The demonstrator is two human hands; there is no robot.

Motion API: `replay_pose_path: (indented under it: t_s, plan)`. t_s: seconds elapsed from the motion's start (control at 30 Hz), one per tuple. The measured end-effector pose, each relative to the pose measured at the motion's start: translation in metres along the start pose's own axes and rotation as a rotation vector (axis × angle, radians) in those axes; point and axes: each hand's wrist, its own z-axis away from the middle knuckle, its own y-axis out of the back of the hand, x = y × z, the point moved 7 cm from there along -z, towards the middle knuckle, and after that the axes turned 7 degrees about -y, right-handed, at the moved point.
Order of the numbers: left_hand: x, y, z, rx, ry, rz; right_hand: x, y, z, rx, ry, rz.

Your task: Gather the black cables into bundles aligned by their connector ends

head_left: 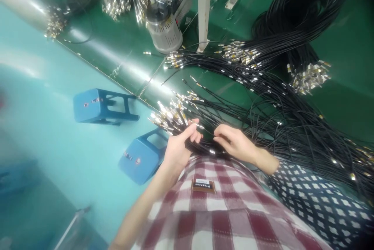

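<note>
My left hand [179, 147] is closed around a thick bundle of thin black cables [201, 147], whose gold and silver connector tips [171, 115] fan out past my fingers to the upper left. Just to the right, my right hand [235, 143] pinches cables of the same bundle, its fingers curled over them. Both hands are held over my lap, above a red and white checked apron [210, 211]. The cables trail off to the right across the green table [117, 53].
More black cables with metal tips [309, 76] lie heaped on the table at right and behind. A grey machine [165, 20] and white frame legs [203, 8] stand at the back. Two blue stools [101, 106] sit on the teal floor at left.
</note>
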Motion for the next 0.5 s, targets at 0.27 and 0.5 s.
replay_pose_path:
  t_s: [0.27, 0.5]
  plan:
    - [0.001, -0.001, 0.001, -0.007, -0.026, -0.018, -0.034, 0.001, -0.028, 0.101, 0.006, 0.097]
    - [-0.006, 0.012, -0.002, 0.044, 0.031, 0.01, 0.037, 0.0, 0.0, -0.047, -0.121, 0.206]
